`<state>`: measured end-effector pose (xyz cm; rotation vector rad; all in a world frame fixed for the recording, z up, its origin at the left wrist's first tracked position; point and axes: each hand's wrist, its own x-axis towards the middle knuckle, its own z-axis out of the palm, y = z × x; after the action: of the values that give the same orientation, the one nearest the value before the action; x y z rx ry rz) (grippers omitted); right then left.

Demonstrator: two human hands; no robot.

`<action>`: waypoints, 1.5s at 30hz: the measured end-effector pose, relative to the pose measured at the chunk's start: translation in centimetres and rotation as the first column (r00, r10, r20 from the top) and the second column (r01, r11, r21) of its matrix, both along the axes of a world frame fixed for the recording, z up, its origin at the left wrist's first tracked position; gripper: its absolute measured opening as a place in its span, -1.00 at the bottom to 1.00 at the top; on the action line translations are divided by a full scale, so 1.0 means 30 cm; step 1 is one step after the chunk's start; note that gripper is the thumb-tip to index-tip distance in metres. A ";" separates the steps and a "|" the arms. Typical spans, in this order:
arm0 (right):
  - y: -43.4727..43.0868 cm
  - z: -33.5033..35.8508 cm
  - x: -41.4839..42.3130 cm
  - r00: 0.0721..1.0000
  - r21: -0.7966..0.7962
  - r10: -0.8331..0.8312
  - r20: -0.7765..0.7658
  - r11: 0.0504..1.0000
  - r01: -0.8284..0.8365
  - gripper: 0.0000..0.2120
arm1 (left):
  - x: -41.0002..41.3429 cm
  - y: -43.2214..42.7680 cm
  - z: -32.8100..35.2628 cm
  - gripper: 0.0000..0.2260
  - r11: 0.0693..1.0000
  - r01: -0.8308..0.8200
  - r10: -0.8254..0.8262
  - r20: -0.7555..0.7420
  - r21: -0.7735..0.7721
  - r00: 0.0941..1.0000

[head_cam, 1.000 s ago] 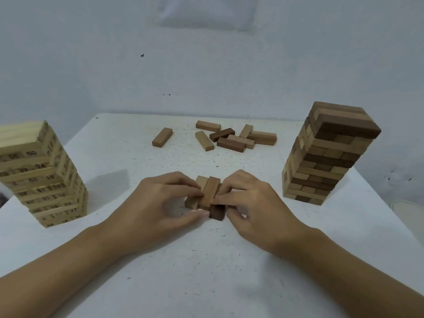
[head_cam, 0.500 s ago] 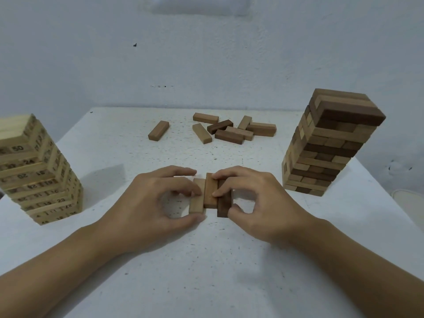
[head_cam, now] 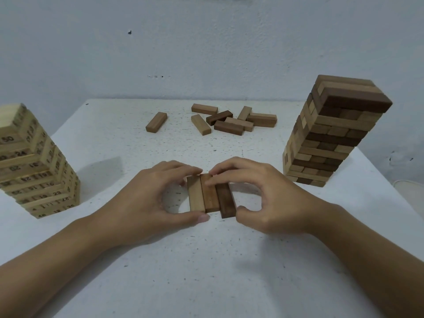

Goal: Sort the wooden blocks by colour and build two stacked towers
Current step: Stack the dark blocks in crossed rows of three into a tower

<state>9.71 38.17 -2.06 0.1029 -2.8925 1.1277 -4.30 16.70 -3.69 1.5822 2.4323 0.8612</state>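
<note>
Blocks, 3 side-by-side; L hand & R hand fingers pinching them.

pale block tower on the left, black nos. printed on the block sides, 50 near the top, 24 just under it, then 20 & 31, lower down 23 & 27, rest too blurry to read tbh
</note>
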 end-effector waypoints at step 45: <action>0.074 0.451 0.126 0.899 0.252 -0.058 -0.434 0.950 0.183 -0.41 | 0.035 0.160 0.486 -0.37 0.914 0.278 -0.138 -0.419 0.295 0.897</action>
<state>13.48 40.37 11.48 0.1494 -2.6001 0.5667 -3.26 21.50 10.90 2.3027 2.3718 1.0702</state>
